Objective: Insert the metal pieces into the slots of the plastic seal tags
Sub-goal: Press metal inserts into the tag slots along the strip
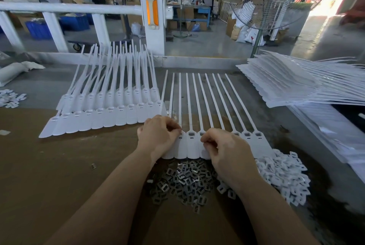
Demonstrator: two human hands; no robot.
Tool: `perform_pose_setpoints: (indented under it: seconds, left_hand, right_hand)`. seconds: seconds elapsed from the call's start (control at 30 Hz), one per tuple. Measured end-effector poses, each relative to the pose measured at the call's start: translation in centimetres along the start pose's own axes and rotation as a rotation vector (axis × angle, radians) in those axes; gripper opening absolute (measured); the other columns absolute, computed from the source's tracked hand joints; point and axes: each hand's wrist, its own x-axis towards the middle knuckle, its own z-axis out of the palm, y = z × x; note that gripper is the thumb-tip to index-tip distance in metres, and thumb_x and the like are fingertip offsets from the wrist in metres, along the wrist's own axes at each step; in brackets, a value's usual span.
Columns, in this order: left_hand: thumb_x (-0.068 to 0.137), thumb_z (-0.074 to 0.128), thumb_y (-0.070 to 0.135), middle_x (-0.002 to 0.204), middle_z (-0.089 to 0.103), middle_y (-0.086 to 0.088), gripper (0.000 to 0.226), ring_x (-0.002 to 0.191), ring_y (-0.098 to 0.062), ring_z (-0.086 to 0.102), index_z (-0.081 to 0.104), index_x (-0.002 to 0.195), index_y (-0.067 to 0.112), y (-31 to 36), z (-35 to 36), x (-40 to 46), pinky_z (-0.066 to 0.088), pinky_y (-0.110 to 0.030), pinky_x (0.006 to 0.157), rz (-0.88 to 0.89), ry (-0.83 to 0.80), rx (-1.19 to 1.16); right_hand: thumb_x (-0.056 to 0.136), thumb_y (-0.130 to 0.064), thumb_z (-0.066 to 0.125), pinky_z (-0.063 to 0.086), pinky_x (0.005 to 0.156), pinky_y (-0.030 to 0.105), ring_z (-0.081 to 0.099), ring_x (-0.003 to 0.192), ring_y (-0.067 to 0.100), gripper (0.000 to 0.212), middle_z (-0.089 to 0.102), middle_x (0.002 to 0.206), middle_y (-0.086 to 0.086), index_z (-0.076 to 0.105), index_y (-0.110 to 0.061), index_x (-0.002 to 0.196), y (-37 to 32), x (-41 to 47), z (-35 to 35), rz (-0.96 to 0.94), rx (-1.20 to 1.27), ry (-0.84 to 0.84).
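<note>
A joined strip of white plastic seal tags (192, 146) lies flat in front of me, its long tails fanning away. My left hand (158, 136) rests on the strip's left end, fingertips curled at a tag's slot. My right hand (223, 146) sits on the middle tags, fingers curled and pinching at another slot; whether a metal piece is between the fingertips is hidden. A heap of small grey metal pieces (185, 181) lies just below the strip, between my forearms.
A pile of small white plastic caps (282, 175) lies to the right of the metal pieces. Stacked tag strips (110, 110) lie at the left, and a thick stack of strips (296, 84) at the far right. A white railing and a standing fan are behind.
</note>
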Motion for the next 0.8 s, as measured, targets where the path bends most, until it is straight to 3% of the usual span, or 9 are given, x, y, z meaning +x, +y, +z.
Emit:
perform_pose_setpoints:
  seconds: [0.23, 0.47, 0.7, 0.8]
  left_hand:
    - [0.075, 0.075, 0.026, 0.073, 0.056, 0.014, 0.031, 0.077, -0.011, 0.053, 0.046, 0.073, 0.034, -0.1, 0.2, 0.1, 0.044, -0.047, 0.092, -0.052, 0.027, -0.135]
    - [0.074, 0.074, 0.028, 0.073, 0.058, 0.015, 0.025, 0.082, -0.012, 0.057, 0.050, 0.071, 0.033, 0.2, 0.1, 0.2, 0.043, -0.044, 0.094, -0.093, 0.021, -0.119]
    - [0.080, 0.070, 0.030, 0.075, 0.056, 0.017, 0.021, 0.078, -0.010, 0.052, 0.052, 0.071, 0.035, -0.4, 0.1, -0.3, 0.043, -0.046, 0.093, -0.009, 0.020, -0.149]
    - [0.081, 0.070, 0.029, 0.074, 0.057, 0.018, 0.019, 0.075, -0.005, 0.051, 0.055, 0.074, 0.036, -0.6, 0.0, -0.4, 0.044, -0.045, 0.092, 0.020, 0.029, -0.199]
  right_hand:
    - [0.085, -0.007, 0.060, 0.050, 0.072, 0.034, 0.061, 0.080, 0.018, 0.010, 0.069, 0.086, -0.001, 0.067, -0.013, 0.088, 0.0, 0.0, 0.1, -0.007, -0.002, 0.002]
    - [0.084, -0.007, 0.061, 0.051, 0.070, 0.035, 0.060, 0.078, 0.017, 0.008, 0.069, 0.084, -0.002, 0.067, -0.013, 0.086, 0.1, 0.0, 0.1, -0.024, -0.010, 0.020]
    - [0.086, -0.007, 0.061, 0.048, 0.072, 0.024, 0.062, 0.079, 0.013, 0.011, 0.070, 0.088, -0.004, 0.070, -0.014, 0.090, 0.3, -0.2, -0.3, 0.013, 0.045, 0.060]
    - [0.087, -0.007, 0.061, 0.052, 0.075, 0.032, 0.063, 0.081, 0.015, 0.012, 0.070, 0.086, -0.004, 0.070, -0.013, 0.091, 0.8, -0.4, -0.8, 0.053, 0.074, 0.099]
